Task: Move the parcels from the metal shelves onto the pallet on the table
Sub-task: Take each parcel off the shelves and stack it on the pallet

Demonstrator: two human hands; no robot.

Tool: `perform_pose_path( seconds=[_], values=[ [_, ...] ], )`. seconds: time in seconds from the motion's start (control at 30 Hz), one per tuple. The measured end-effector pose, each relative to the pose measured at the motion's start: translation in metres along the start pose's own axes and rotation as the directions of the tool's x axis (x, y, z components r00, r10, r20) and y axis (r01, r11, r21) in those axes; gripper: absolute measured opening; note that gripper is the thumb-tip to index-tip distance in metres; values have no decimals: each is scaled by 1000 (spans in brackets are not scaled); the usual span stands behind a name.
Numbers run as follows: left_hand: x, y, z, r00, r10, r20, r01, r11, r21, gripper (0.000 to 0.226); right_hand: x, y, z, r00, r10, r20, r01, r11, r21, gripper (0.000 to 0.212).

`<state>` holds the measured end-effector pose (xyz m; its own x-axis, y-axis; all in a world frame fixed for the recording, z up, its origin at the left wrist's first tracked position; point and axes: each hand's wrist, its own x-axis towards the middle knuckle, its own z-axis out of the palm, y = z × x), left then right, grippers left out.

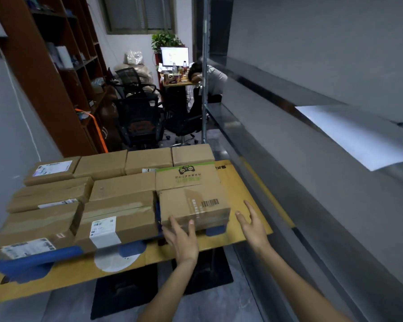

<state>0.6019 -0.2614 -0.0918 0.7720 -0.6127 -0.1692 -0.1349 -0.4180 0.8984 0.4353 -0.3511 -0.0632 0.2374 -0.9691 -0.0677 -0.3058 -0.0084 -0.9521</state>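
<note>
Presumably seating it flush on pallet [35, 261], L hand [182, 238] presses barcoded parcel [193, 205] w/ flat fingers; R hand [254, 226] open just beside.

Lighting: dim, cool, indoor. Brightest spot: monitor [174, 56], upper centre, overexposed. Bright white patch: metal shelves [312, 182], right. Soft blur throughout; parcel labels [105, 231] unreadable. Wide-angle bending at frame edges, strongest lower left.
</note>
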Motion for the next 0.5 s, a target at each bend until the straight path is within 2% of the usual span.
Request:
perform_pose_path(
  seconds=[0.13,0.23,0.37,0.5],
  values=[
    [-27,0,5,979,78,190,-99,990,103,76,-53,4,-25,994,-12,-110,1,995,-99,63],
    [-57,7,24,918,175,357,-236,962,134,76,-97,10,-56,980,4,-199,-33,989,-144,65],
    [-118,24,62,787,253,563,-375,920,112,77,-161,25,-108,937,25,-347,-97,976,-193,63],
    [-204,35,98,596,338,728,-477,879,-18,76,-233,40,-163,868,61,-493,-192,956,-220,59]
  ],
)
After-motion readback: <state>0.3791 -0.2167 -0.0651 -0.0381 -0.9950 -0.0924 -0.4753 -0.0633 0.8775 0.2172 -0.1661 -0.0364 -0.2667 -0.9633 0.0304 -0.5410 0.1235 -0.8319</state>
